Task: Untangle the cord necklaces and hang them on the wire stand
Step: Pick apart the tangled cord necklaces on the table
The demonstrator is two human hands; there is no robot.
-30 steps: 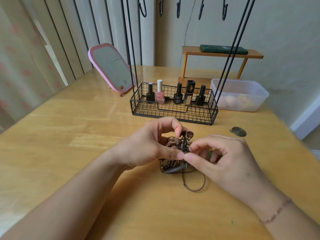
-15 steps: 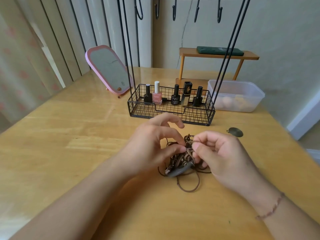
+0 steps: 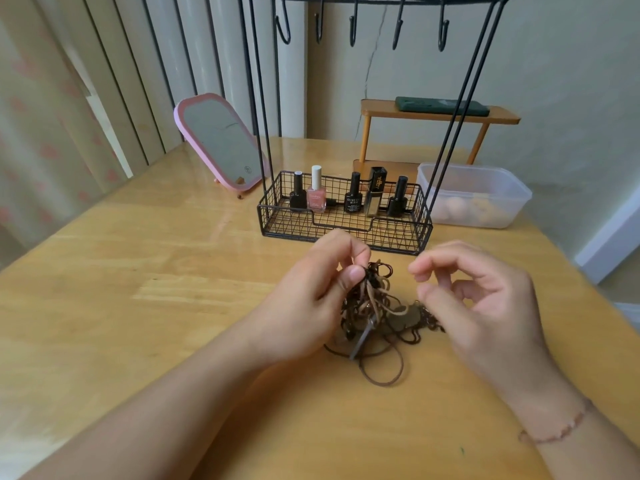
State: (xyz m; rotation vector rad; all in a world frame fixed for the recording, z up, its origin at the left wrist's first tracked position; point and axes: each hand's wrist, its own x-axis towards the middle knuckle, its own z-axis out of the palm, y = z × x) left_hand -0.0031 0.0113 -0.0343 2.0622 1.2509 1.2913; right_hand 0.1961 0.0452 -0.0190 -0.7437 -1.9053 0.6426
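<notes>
A tangle of brown cord necklaces (image 3: pixel 375 313) with metal pendants lies on the wooden table (image 3: pixel 156 289) in front of me. My left hand (image 3: pixel 311 299) pinches the top of the tangle between thumb and fingers and lifts it a little. My right hand (image 3: pixel 478 306) hovers just right of the tangle, fingers loosely curled; whether it holds a cord I cannot tell. The black wire stand (image 3: pixel 346 216) rises behind the tangle, its basket base on the table and a row of empty hooks (image 3: pixel 353 29) along the top bar.
Several nail polish bottles (image 3: pixel 317 194) stand in the stand's basket. A pink-framed mirror (image 3: pixel 221 143) leans at the back left. A clear plastic tub (image 3: pixel 474 195) sits right of the stand, with a small wooden shelf (image 3: pixel 436 114) holding a dark case behind.
My right hand has let go of the tangle's top and moved right. The left hand lifted the bundle slightly. The view tilted up, showing the hooks.
</notes>
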